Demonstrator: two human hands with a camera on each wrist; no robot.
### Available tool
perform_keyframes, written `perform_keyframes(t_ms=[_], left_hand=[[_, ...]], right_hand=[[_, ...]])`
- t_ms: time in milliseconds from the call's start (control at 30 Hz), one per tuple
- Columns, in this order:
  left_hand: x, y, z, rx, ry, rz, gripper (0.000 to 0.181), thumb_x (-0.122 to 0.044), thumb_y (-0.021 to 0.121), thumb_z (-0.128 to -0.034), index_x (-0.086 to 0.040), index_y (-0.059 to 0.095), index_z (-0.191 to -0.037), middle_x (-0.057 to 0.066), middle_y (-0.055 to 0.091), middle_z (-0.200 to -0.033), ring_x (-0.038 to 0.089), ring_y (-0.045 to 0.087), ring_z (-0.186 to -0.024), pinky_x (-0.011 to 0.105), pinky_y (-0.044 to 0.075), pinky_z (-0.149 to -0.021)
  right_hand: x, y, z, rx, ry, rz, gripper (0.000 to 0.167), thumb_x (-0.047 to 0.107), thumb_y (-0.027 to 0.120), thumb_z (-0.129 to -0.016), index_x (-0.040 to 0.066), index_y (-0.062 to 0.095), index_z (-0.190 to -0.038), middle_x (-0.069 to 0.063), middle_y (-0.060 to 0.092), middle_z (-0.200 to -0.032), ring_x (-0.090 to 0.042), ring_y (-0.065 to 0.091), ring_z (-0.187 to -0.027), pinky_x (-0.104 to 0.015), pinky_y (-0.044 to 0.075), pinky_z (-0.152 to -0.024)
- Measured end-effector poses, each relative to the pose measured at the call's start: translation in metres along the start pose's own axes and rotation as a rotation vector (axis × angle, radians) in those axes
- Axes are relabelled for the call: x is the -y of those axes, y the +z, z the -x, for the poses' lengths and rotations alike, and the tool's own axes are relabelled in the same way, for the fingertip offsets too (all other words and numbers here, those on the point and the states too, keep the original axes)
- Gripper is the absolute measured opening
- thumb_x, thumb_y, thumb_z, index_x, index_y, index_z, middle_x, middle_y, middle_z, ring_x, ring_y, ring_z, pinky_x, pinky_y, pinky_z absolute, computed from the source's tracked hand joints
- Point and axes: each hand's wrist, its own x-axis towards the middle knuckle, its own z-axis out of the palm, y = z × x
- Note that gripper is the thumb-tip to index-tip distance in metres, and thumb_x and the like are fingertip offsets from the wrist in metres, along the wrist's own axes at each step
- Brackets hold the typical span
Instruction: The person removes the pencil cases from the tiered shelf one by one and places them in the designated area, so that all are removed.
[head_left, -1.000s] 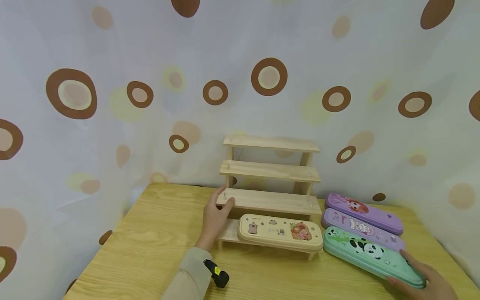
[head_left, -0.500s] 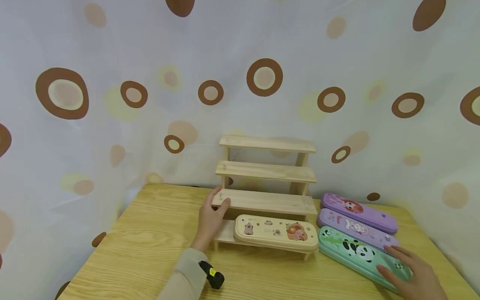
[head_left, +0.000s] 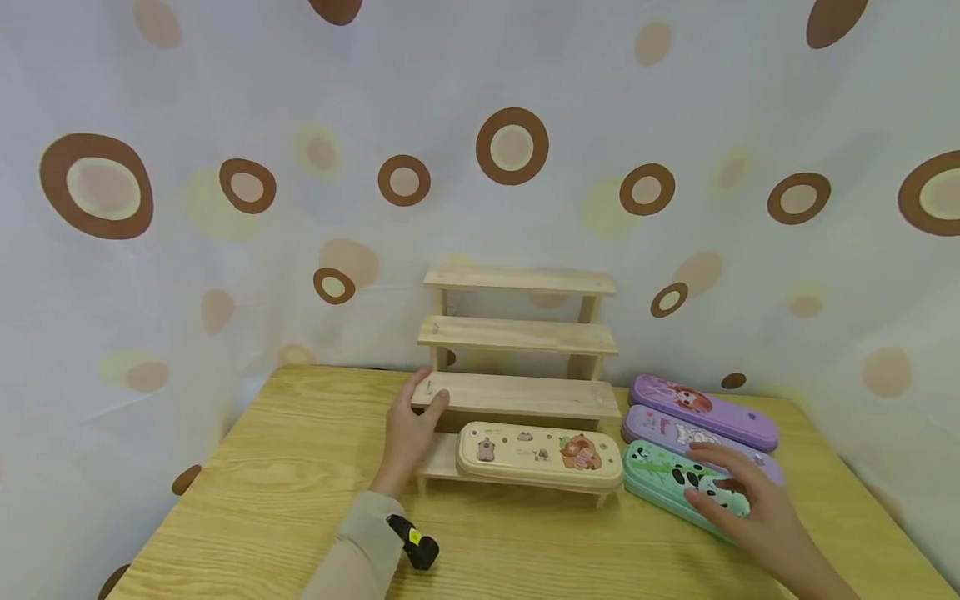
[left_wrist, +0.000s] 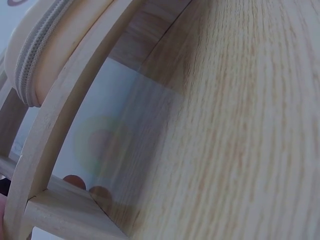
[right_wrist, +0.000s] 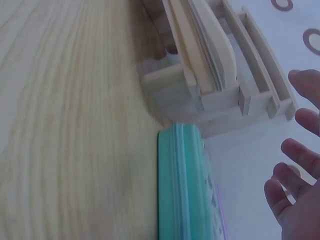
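My left hand (head_left: 408, 429) grips the left end of the second-lowest board of a four-step wooden display rack (head_left: 517, 394), with the thumb on top. A cream zippered pencil case (head_left: 506, 454) with bear and fruit pictures lies on the lowest step. Above a mint green panda pencil case (head_left: 660, 477) hovers my right hand (head_left: 759, 504), fingers spread and holding nothing. The right wrist view has that hand apart from the green case (right_wrist: 182, 185). In the left wrist view, the cream case's zipper (left_wrist: 37, 55) shows above the rack's edge; the left hand is mostly out of frame.
Behind the green case lie a lilac pencil case (head_left: 652, 425) and a purple one (head_left: 723, 417), side by side on the wood-grain table (head_left: 300, 483). A patterned curtain (head_left: 315, 217) hangs close behind the rack. A black device (head_left: 412, 542) is strapped at my left wrist.
My right hand has left the near end of the green case and moved left and up over it. My left hand keeps its grip on the rack; the view has shifted slightly.
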Motion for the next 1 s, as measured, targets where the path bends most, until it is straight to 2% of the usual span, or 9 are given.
perform_keyframes(t_ms=[200,367,467,567,833,1000], left_hand=[[-0.002,0.001,0.000,0.009,-0.007,0.004,0.052,-0.037,0.064,-0.0962,-0.023,0.050,-0.144,0.002,0.045,-0.150,0.026,0.037,-0.139,0.050,0.031,-0.112],[-0.003,0.001,0.000,0.017,-0.016,0.011,0.051,-0.036,0.064,-0.0963,-0.024,0.050,-0.144,0.002,0.045,-0.149,0.026,0.038,-0.138,0.050,0.033,-0.111],[-0.003,0.002,-0.001,0.019,-0.011,0.012,0.051,-0.036,0.065,-0.0963,-0.025,0.050,-0.144,0.002,0.045,-0.149,0.026,0.038,-0.138,0.050,0.033,-0.111],[-0.003,0.003,-0.001,0.024,-0.007,0.013,0.051,-0.036,0.064,-0.0962,-0.025,0.049,-0.144,0.001,0.045,-0.150,0.025,0.037,-0.139,0.051,0.032,-0.112],[-0.006,0.001,0.003,0.013,-0.028,0.007,0.052,-0.035,0.064,-0.0960,-0.024,0.049,-0.145,0.004,0.044,-0.150,0.027,0.036,-0.140,0.052,0.030,-0.113],[-0.008,0.000,0.003,0.012,-0.017,0.005,0.052,-0.035,0.064,-0.0964,-0.022,0.049,-0.145,0.004,0.045,-0.150,0.027,0.035,-0.140,0.051,0.030,-0.113]], right_hand=[[0.010,0.020,-0.018,0.074,-0.048,-0.078,0.058,0.001,0.076,-0.084,0.013,0.056,-0.137,-0.005,0.055,-0.134,0.001,0.046,-0.121,-0.018,0.049,-0.083],[0.017,0.036,-0.024,0.136,-0.073,-0.103,0.063,0.005,0.077,-0.085,0.016,0.052,-0.142,-0.005,0.051,-0.139,-0.002,0.044,-0.123,-0.028,0.051,-0.083],[0.021,0.043,-0.027,0.170,-0.048,-0.096,0.065,0.011,0.077,-0.087,0.021,0.049,-0.144,-0.002,0.047,-0.142,-0.004,0.041,-0.125,-0.034,0.052,-0.085],[0.024,0.048,-0.029,0.188,-0.032,-0.080,0.065,0.016,0.077,-0.087,0.021,0.049,-0.145,-0.003,0.044,-0.144,-0.006,0.040,-0.126,-0.040,0.051,-0.086],[0.032,0.069,-0.041,0.191,-0.014,-0.130,0.062,0.021,0.078,-0.086,0.016,0.052,-0.143,-0.008,0.043,-0.143,-0.029,0.041,-0.126,-0.059,0.045,-0.087],[0.036,0.084,-0.050,0.149,-0.058,-0.129,0.059,0.020,0.082,-0.082,0.013,0.059,-0.136,-0.007,0.050,-0.135,-0.030,0.043,-0.125,-0.062,0.040,-0.096]])
